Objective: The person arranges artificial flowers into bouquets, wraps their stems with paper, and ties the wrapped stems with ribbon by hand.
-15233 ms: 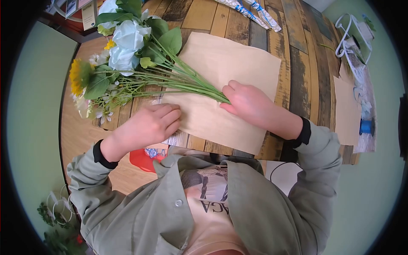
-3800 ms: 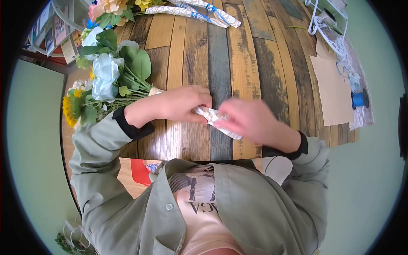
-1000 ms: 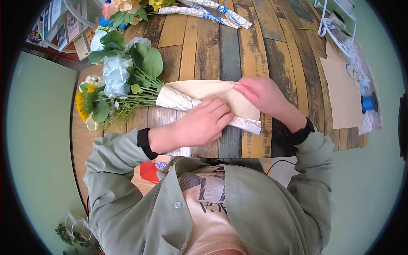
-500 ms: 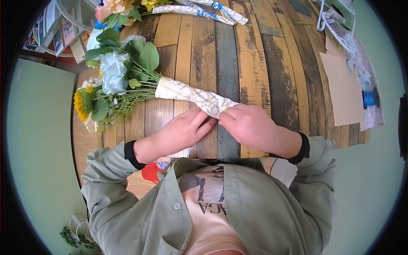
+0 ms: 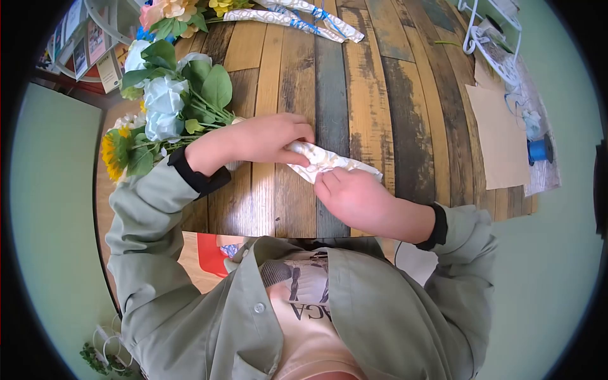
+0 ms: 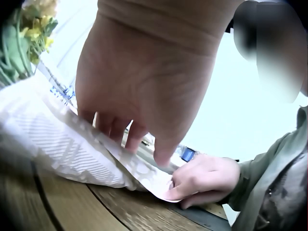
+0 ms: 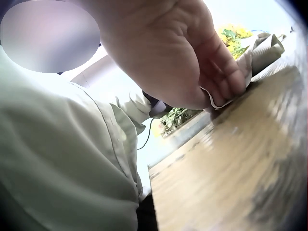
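Observation:
A bouquet (image 5: 166, 104) of pale blue flowers, a sunflower and green leaves lies at the table's left. White patterned wrapping paper (image 5: 326, 159) surrounds its stems, narrowing toward the right. My left hand (image 5: 263, 139) reaches over the wrap, thumb on the near side and fingers on the far side, gripping it. With its fingertips my right hand (image 5: 358, 201) pinches the paper's near edge. In the left wrist view the right hand (image 6: 207, 179) holds the paper's end close over the table. The wrapped stems are hidden inside the paper (image 6: 62, 139).
Another wrapped bouquet tied with blue ribbon (image 5: 304, 22) lies at the table's far side. On the right are a brown paper sheet (image 5: 497, 136), a blue ribbon spool (image 5: 539, 151) and a white wire stand (image 5: 497, 47). The table's (image 5: 291, 218) front edge borders the person's body.
The paper, flat under bare stems at first, is now rolled around them. Since one second ago its lifted far part has folded down; my left hand has moved over the wrap, my right hand nearer.

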Motion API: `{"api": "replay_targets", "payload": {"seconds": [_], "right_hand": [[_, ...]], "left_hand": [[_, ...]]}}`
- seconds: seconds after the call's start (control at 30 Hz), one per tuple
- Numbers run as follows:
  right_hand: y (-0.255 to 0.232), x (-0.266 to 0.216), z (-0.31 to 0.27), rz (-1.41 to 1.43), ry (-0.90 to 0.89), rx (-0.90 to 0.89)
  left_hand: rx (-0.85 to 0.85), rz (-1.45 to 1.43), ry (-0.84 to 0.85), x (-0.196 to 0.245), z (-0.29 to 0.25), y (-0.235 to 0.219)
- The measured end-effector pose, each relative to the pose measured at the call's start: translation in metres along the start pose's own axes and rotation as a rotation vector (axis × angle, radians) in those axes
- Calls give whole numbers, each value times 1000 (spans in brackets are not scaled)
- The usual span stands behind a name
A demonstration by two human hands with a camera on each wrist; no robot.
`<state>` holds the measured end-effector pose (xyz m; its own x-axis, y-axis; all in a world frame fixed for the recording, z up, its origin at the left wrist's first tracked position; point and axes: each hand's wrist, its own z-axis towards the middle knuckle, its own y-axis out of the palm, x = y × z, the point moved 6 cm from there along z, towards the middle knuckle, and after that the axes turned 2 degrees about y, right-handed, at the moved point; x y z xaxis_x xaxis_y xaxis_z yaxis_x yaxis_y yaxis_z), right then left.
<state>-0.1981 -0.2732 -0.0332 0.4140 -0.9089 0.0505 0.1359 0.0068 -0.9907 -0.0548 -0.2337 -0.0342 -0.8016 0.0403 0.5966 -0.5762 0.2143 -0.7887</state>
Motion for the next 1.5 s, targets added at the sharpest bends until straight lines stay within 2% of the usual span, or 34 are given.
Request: {"api": "replay_targets", "payload": {"seconds": [0.07,0.1,0.17,0.23,0.4,0.43,0.53,0.6,0.73,0.8,0.83,0.9,0.93,1.0,1.03,1.13,1.2,1.23,1.3,1.37,1.43,1.5], "right_hand": [[-6,7,-4,355,-52,-129],[-11,12,-4,356,-48,-129],[-29,41,-1,371,203,136],[-17,52,1,336,241,124],[3,42,4,181,169,-51],[4,39,5,177,166,-50],[3,29,7,43,177,28],[-12,27,7,-121,240,122],[-28,38,-6,-170,262,79],[-46,61,-19,636,220,85],[-42,76,-20,1032,368,-137],[-28,96,-22,1354,642,-153],[-16,96,-22,1360,653,-149],[26,74,-21,1640,780,-541],[22,58,-16,1802,758,-610],[51,55,-14,1867,655,-576],[42,62,-6,1635,503,-481],[45,61,-5,1632,496,-483],[46,69,-2,1503,457,-311],[48,71,-3,1505,479,-291],[48,75,-3,1524,507,-277],[48,77,-1,1508,395,-286]], "left_hand": [[6,17,8,-1,0,3],[12,32,6,-2,-1,4],[42,61,19,-2,-2,6],[69,90,30,0,-4,7],[85,200,18,14,-5,6],[89,202,16,21,-4,7],[261,384,92,48,4,12],[300,398,71,55,4,7],[377,503,69,59,3,10],[393,572,104,61,0,15],[400,632,134,65,-2,15],[407,664,165,73,-5,15],[410,703,200,78,-6,16],[423,720,228,83,-7,16],[444,737,239,85,-9,15],[439,743,231,83,-12,19],[423,744,208,82,-13,19],[447,714,197,81,-12,18],[475,691,186,82,-10,18],[524,516,147,79,-9,19],[531,474,107,79,-6,20],[536,432,67,78,-3,21]]}}
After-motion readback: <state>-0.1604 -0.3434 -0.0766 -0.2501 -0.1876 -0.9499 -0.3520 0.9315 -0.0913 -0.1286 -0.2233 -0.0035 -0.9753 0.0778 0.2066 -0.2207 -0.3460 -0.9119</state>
